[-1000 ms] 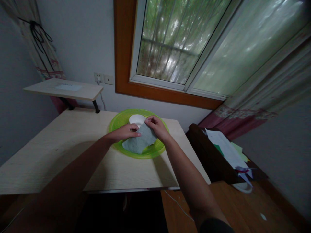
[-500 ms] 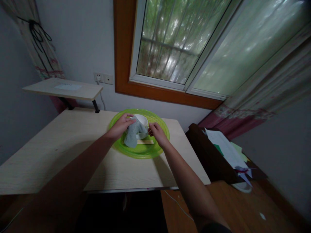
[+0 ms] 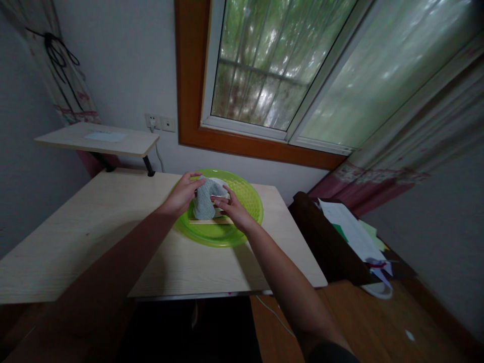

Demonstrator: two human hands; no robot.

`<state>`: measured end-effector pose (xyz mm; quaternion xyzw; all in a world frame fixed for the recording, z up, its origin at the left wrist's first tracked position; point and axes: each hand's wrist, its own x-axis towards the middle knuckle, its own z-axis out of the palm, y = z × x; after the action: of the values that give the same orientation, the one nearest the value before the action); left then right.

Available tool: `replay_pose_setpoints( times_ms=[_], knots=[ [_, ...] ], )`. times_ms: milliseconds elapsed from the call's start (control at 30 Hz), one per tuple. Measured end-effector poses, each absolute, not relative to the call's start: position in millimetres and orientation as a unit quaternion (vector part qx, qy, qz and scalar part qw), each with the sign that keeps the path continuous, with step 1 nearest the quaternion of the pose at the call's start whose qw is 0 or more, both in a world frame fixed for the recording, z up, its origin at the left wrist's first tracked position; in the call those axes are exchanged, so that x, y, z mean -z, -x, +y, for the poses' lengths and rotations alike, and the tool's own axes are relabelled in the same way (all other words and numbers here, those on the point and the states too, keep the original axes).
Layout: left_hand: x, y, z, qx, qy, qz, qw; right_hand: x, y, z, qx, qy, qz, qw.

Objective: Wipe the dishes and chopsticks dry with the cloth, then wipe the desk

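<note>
A grey-green cloth (image 3: 204, 199) hangs in folds from my left hand (image 3: 181, 194), pinched at its upper left corner between thumb and fingers. On the cloth's right side, my right hand (image 3: 235, 209) has its fingers and thumb at the edge and appears to grip it. Behind the cloth a white bowl (image 3: 220, 182) shows only in part. Pale chopsticks (image 3: 204, 221) lie crosswise below the cloth, their right end covered by my right hand. All of these are over a round, bright green plastic tray (image 3: 215, 239).
The tray rests on a pale wooden table (image 3: 113, 217) against the wall. A small raised shelf (image 3: 124, 142) on black legs stands at the back left. To the right, a dark brown piece of furniture (image 3: 321, 242) holds papers (image 3: 351, 232).
My right hand has moved left and inward, its fingers opening out onto the cloth's edge. My left hand has shifted slightly left and up with the cloth.
</note>
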<state>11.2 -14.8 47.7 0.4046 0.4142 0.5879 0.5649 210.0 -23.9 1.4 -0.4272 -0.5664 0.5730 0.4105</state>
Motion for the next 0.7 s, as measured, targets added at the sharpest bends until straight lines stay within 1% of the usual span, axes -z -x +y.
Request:
replay_pose_setpoints(
  times_ms=[167,333,467,600,700],
  knots=[
    [-46.8,-11.6,-13.8,-0.576,-0.421,0.412,0.568,-4.6,-202.8,-20.2,-0.554,0.421,-0.534,0.479],
    [-41.0,-4.7,-12.7,-0.567,-0.443,0.413,0.558,-7.7,-204.9,-15.9,-0.542,0.428,-0.505,0.518],
    [-34.2,5.5,-10.8,-0.499,-0.506,0.432,0.555,-12.9,-212.8,-15.1,-0.512,0.429,-0.478,0.57],
    [-25.8,11.9,-3.5,-0.445,-0.585,0.418,0.534,-19.5,-219.2,-15.5,-0.518,0.434,-0.466,0.571],
    [-22.4,14.1,2.3,-0.423,-0.641,0.434,0.472,-23.1,-221.5,-15.6,-0.528,0.43,-0.462,0.569]
  ],
)
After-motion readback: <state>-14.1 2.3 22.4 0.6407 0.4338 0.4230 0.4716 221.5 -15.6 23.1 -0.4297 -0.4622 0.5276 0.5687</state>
